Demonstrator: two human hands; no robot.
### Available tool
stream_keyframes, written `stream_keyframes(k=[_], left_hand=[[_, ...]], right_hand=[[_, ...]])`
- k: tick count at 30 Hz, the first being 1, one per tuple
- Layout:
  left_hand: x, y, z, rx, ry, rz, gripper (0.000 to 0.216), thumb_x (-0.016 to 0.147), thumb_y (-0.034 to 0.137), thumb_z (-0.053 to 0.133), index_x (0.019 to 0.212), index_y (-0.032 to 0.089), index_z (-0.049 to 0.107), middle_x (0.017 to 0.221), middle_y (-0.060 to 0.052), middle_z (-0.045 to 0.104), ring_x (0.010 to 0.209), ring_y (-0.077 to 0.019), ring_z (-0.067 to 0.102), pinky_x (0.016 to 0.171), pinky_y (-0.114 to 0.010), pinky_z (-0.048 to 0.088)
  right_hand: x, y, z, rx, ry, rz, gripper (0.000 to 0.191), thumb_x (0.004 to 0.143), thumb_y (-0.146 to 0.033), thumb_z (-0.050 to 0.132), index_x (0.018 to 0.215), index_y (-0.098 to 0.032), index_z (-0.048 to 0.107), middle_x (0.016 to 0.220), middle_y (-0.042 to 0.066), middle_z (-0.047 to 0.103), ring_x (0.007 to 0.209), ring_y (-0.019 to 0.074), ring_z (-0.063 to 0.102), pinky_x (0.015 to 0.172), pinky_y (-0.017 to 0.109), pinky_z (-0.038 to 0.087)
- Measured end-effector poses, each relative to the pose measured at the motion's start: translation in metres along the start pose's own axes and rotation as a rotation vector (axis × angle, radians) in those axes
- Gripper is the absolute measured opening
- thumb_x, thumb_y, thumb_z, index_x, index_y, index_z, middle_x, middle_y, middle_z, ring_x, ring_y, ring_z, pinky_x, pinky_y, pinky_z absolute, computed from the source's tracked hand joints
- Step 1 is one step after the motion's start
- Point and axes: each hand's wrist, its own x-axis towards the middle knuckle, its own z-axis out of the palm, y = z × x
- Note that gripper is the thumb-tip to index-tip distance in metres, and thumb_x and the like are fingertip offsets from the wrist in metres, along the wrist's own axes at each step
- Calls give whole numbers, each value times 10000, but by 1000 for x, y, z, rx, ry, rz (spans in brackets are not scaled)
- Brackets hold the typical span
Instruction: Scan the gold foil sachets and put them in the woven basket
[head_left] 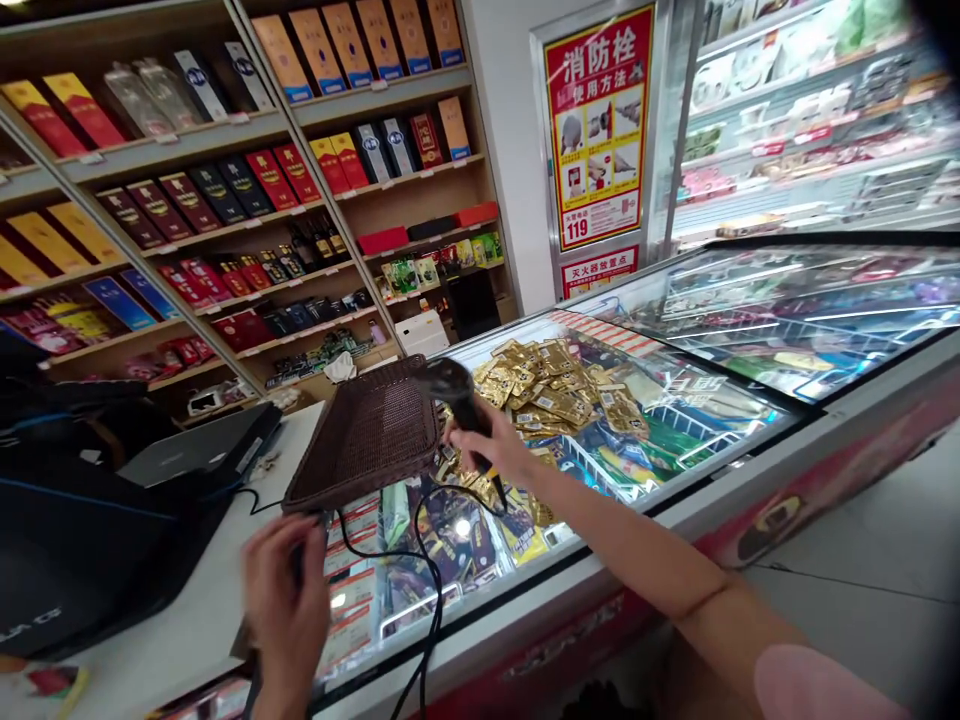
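Observation:
My right hand (499, 445) is wrapped around the handle of a black barcode scanner (448, 385), held above the glass top of a chest freezer (645, 490). Just beyond it, a pile of gold foil packets (551, 385) lies on the glass, several with printed labels. My left hand (289, 600) is at the lower left, smeared by motion, with its fingers bent; whether anything is in them I cannot make out. Between the hands and farther back sits a brown woven basket (367, 430). A black cable (435, 590) loops across the glass below the scanner.
On the left, a white counter (180, 600) carries dark electronic equipment (67, 560). Shelves (217, 120) of boxed goods and bottles line the back wall. A red fire-hydrant poster (600, 130) hangs mid-wall, and a lit display fridge (810, 120) stands at the right.

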Motion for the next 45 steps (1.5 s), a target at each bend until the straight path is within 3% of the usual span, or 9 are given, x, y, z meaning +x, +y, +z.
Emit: stream_keyframes(k=[4,9,13,16,21,27,36,39,45], left_hand=[[34,31,82,-211,-321,36,191,731,254,788,919,243,754,1092,-98,610,1252,-339,474,1206,-495,239],[64,16,155,-355,-553,34,122,727,161,765,838,208,752,1024,-114,639,1267,-388,425,1187,-555,148],[101,-6,199,-286,-576,57,139,684,147,804,751,208,699,998,-120,645,1286,-392,419,1174,-488,198],[129,-14,229,-189,-609,-124,126,782,229,739,725,188,634,1020,-169,641,1383,-388,354,1109,-433,316],[152,-17,273,105,-745,-261,463,689,451,809,980,150,611,1321,-242,571,1423,-429,321,1014,-417,404],[156,-8,289,784,-946,-8,797,584,616,815,1199,147,621,1310,-204,614,1188,-381,595,890,-342,465],[148,11,290,844,-894,-58,899,567,555,863,1287,126,539,1353,-222,567,1200,-379,580,876,-332,467],[142,18,288,798,-806,-56,688,635,451,856,1177,149,559,1333,-207,561,1179,-355,581,881,-349,472],[140,22,266,436,-719,-104,164,925,337,590,876,193,530,871,-78,618,846,-223,649,762,-354,541]], right_hand=[[6,-32,-34,42,8,-21,281,802,-331,702,995,-224,529,815,-26,681,418,64,496,436,234,462],[11,-40,-81,71,25,37,310,802,-324,683,1063,-208,561,767,-31,656,389,57,441,387,219,380],[15,-25,-97,187,128,96,323,757,-330,707,1019,-207,564,726,-45,629,381,52,413,382,217,374],[14,-15,-96,232,126,132,265,751,-329,725,928,-196,579,698,-40,620,376,51,407,371,215,373],[5,-6,-92,202,22,154,218,787,-339,722,838,-175,589,739,-9,650,376,50,431,375,220,400],[2,-9,-91,192,49,160,227,767,-353,723,782,-171,588,686,-14,633,375,60,442,380,225,418],[2,-10,-92,183,121,183,214,727,-330,725,760,-174,583,537,-41,564,359,77,434,391,232,424],[2,-11,-92,212,155,196,225,695,-319,739,765,-180,576,625,-31,613,360,67,430,376,231,418],[3,-12,-94,244,157,163,256,702,-298,739,886,-186,599,688,-34,631,366,60,432,381,228,411]])
